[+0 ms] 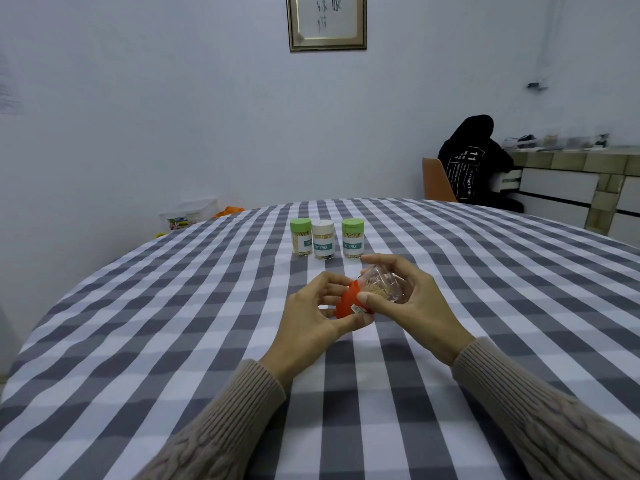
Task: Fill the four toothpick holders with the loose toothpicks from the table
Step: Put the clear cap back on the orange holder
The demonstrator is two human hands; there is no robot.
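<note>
Capping fourth holder [384, 285]: your right hand [412, 299] grips jar, left hand [311, 313] grips orange lid [349, 301]. Next: seat lid, stand it beyond hands by three capped holders [323, 239].

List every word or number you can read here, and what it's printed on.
"TOOTHPICK": label of the white-lidded holder.
Same label, partly hidden: two green-lidded holders.
"11": back of the black garment; smaller print blurred.
Framed calligraphy: unreadable.
Sticker on the orange lid: too small.

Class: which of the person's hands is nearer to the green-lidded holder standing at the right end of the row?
Right. The right hand is just in front of the green-lidded holder; the left hand is further left and nearer the person.
</note>
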